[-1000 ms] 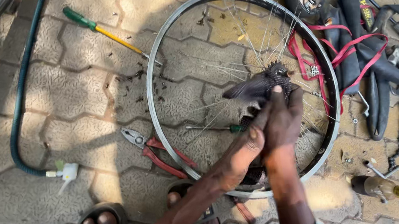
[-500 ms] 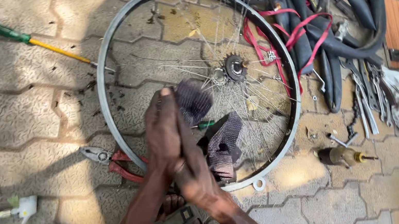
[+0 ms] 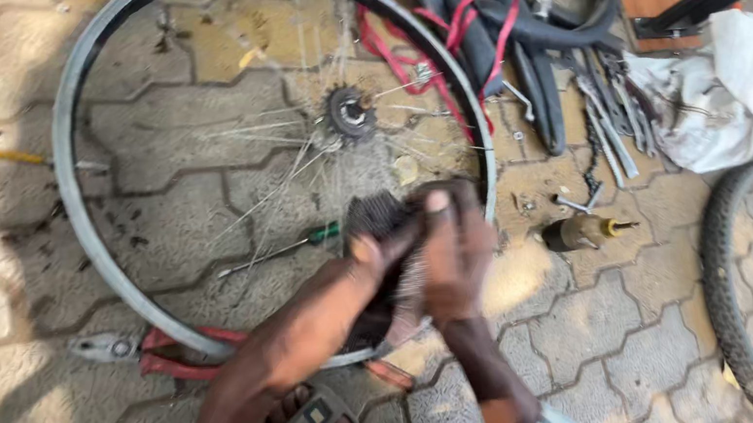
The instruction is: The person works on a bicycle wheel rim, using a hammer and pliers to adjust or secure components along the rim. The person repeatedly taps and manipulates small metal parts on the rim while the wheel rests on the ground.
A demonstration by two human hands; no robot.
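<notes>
Gripping a dark, greasy rag [image 3: 379,226], both hands [image 3: 446,251] hover over the wheel rim [image 3: 76,205].

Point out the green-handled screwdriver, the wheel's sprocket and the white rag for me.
green-handled screwdriver [image 3: 322,233]: head view, on its green handle.
sprocket [image 3: 349,112]: head view, on the toothed hub centre of the wheel.
white rag [image 3: 723,94]: head view, on the middle of the crumpled cloth.

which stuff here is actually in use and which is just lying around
In use: left hand and right hand gripping a dark rag, over the bare wheel rim.

Lying about: green-handled screwdriver, red-handled pliers, oil bottle, white cloth, inner tubes.
</notes>
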